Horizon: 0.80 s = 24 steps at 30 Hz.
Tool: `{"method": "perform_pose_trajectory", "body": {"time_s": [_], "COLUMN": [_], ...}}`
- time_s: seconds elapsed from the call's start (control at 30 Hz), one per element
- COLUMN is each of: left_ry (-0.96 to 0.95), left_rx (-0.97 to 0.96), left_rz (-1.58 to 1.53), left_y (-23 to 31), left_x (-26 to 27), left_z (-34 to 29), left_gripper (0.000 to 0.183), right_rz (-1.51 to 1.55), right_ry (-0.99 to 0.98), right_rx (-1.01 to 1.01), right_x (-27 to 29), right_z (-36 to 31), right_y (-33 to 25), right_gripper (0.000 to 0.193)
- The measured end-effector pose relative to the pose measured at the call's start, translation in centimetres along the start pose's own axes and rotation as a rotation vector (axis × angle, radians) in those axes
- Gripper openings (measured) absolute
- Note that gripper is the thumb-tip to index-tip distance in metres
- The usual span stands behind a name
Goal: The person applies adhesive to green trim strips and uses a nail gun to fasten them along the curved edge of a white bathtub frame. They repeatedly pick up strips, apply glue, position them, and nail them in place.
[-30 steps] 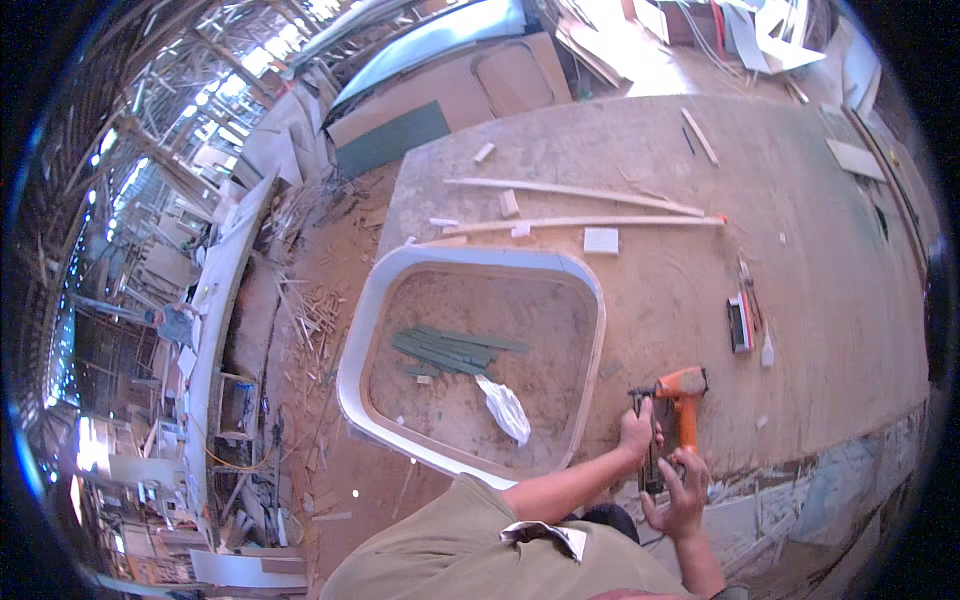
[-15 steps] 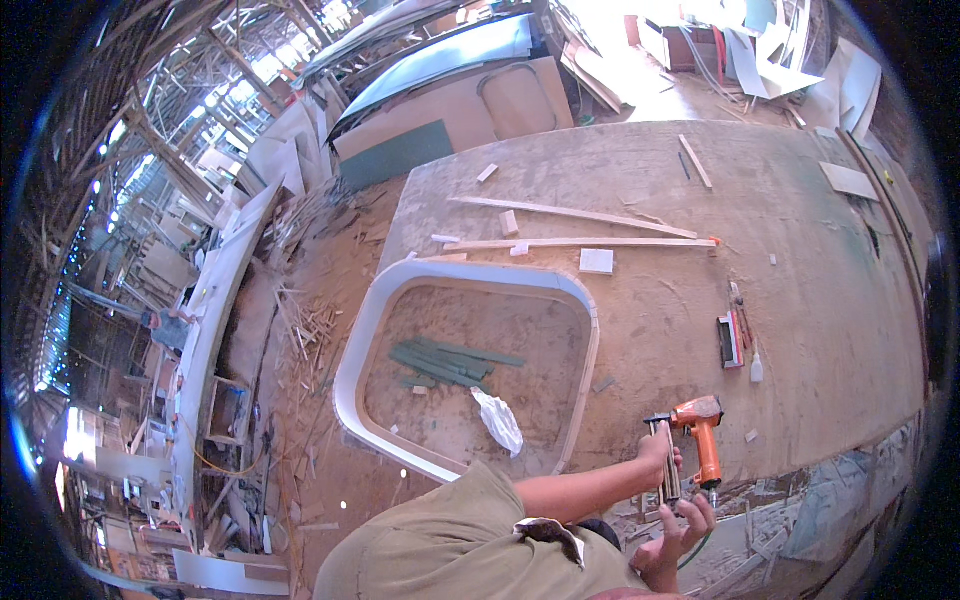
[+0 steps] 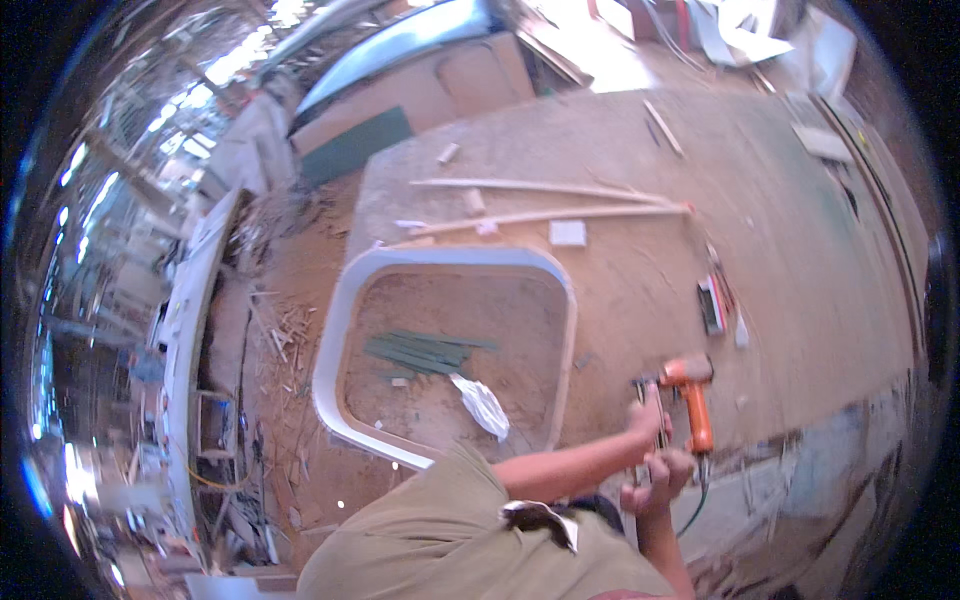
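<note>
While you look down through the head view, the orange nail gun (image 3: 697,415) sits in front of you at the near edge of the worktop (image 3: 820,300), its body toward the far side and its handle pointing back at you. Your left grip (image 3: 650,415) is closed around the slim dark magazine beside the handle, fingers wrapped over it. Your right grip (image 3: 660,480) is just below, near the magazine's lower end, with the fingers curled in; blur hides the fingertips, so you cannot tell whether they have hold of anything. A dark green hose (image 3: 696,508) trails from the foot of the handle.

To the left of the gun you have a rounded frame (image 3: 328,350) with a pale outer wall. Within its opening lie a loose pile of green strips (image 3: 420,352) and a crumpled white wrapper (image 3: 482,406). Beyond the frame, two long wooden strips (image 3: 560,213) nearly meet at their right ends, near a small white block (image 3: 568,233). A dark brush (image 3: 712,305) lies past the gun.
</note>
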<state>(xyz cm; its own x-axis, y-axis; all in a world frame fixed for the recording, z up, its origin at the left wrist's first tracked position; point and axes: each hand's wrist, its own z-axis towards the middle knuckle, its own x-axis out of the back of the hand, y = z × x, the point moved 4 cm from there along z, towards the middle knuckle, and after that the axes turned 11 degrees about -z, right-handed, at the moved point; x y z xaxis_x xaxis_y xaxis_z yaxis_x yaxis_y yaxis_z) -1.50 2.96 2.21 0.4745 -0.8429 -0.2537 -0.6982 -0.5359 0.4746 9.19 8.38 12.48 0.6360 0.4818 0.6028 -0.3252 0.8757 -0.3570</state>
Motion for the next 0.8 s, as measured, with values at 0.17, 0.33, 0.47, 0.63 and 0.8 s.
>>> {"method": "perform_pose_trajectory", "body": {"time_s": [0.17,0.33,0.47,0.63,0.8], "left_ry": [-0.057,-0.107,-0.21,-0.306,-0.491], "left_rx": [0.052,0.152,0.08,0.022,-0.217], "left_rz": [0.063,-0.073,0.057,0.172,0.335], "left_y": [1.4,1.9,2.4,1.4,0.8], "left_x": [-2.7,-1.9,-1.9,-2.0,-2.4], "left_z": [-0.6,0.2,0.1,1.4,1.5], "left_gripper": [0.072,0.061,0.049,0.035,0.026], "right_rz": [0.006,-0.072,-0.158,0.481,0.393], "right_ry": [-0.071,-0.03,-0.078,-0.331,-0.529], "right_rx": [-0.068,-0.265,-0.607,-1.159,-1.166], "right_x": [1.0,5.6,6.5,0.1,-4.5], "right_z": [1.2,0.6,-0.2,-1.8,-2.7], "right_y": [1.7,5.3,10.2,15.0,15.7], "right_gripper": [0.058,0.053,0.039,0.041,0.061]}}
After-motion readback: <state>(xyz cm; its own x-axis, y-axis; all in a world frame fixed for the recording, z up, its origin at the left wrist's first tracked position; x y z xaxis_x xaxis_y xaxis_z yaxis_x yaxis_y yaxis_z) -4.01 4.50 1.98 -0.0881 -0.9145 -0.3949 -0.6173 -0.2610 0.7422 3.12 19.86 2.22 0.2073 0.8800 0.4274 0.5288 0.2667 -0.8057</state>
